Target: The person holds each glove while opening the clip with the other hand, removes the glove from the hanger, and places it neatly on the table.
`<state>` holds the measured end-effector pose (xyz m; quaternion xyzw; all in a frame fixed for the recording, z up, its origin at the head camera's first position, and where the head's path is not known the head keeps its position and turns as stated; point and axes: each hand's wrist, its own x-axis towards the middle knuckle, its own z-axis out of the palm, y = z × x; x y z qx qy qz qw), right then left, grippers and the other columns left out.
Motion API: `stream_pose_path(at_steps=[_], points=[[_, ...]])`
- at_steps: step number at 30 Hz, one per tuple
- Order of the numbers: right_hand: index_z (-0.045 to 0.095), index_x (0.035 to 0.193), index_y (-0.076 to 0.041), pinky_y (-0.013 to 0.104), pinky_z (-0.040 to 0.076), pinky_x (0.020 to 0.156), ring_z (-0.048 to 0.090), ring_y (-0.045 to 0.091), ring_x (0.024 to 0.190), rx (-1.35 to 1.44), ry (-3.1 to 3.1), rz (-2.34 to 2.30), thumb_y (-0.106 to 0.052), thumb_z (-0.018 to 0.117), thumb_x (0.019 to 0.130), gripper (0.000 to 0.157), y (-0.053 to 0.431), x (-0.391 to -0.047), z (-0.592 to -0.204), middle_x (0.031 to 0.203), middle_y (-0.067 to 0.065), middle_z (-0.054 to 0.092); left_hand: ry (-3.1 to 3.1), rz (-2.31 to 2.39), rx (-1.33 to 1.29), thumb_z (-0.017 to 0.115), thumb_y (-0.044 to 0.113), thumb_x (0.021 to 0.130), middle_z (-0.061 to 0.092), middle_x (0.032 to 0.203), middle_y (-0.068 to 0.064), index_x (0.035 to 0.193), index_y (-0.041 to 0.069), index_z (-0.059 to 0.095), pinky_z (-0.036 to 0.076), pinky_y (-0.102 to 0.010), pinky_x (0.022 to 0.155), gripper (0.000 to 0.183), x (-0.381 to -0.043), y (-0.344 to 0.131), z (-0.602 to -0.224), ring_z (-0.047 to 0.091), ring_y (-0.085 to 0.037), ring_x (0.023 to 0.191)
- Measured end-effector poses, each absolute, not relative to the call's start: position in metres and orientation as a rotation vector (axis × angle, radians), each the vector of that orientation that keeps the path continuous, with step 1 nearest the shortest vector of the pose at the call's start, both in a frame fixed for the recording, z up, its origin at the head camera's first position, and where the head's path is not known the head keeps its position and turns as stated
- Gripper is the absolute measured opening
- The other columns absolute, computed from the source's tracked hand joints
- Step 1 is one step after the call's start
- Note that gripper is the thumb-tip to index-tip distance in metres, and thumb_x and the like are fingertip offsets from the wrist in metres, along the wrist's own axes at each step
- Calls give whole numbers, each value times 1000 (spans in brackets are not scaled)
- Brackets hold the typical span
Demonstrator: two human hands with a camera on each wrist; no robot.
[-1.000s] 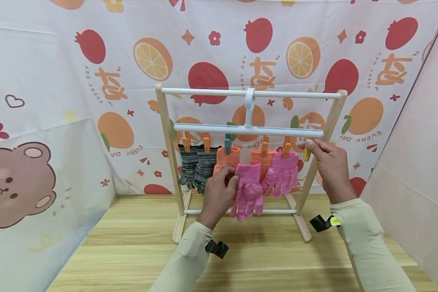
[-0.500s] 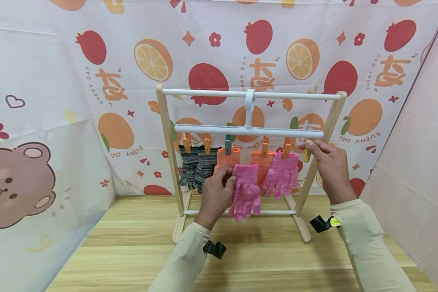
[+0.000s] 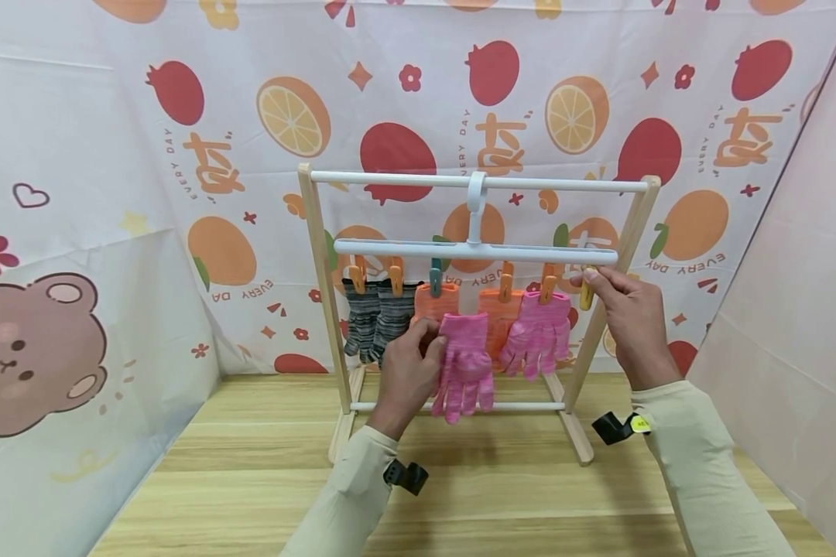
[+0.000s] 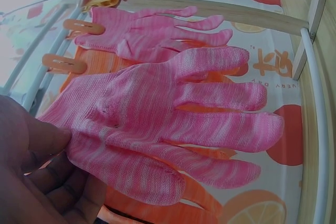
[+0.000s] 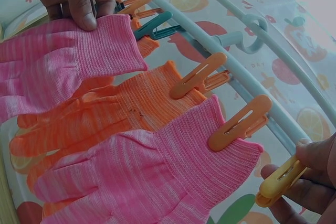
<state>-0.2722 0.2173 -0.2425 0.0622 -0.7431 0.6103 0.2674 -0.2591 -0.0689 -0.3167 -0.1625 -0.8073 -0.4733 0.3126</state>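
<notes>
My left hand [image 3: 406, 375] pinches a pink knit glove [image 3: 467, 356] near its cuff; the glove hangs fingers down in front of the row. In the left wrist view, thumb and fingers grip the edge of that glove [image 4: 142, 103]. My right hand [image 3: 632, 323] pinches a yellow clothespin [image 5: 281, 182] just under the right end of the white hanger bar [image 3: 404, 247]. Left of it, an orange clothespin [image 5: 240, 123] clips a second pink glove [image 3: 538, 329] by its cuff. An orange glove [image 5: 142, 98] hangs beside that one, partly covered.
Two dark grey gloves [image 3: 394, 313] hang at the left from orange clothespins [image 3: 395, 278]. A teal clothespin [image 3: 435, 280] clips another orange glove [image 3: 437, 300]. The hanger hooks on a wooden rack [image 3: 315, 232] standing on the wood-grain table [image 3: 251, 480], before a fruit-print cloth [image 3: 418, 85].
My left hand has shifted slightly left with the pink glove, which shows more of the orange glove behind. The right hand and yellow clothespin have stayed in place.
</notes>
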Motion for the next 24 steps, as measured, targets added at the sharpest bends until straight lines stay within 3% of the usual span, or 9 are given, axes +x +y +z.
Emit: stream_pose_path(at_steps=[24], points=[[75, 121, -5, 48, 31, 107, 49, 16, 119, 190, -1991, 1652, -44, 64, 98, 46, 217, -272, -245, 101, -4, 76, -2135, -1246, -399, 65, 11, 99, 69, 83, -1, 103, 10, 71, 50, -34, 64, 8, -259, -77, -317, 61, -13, 71]])
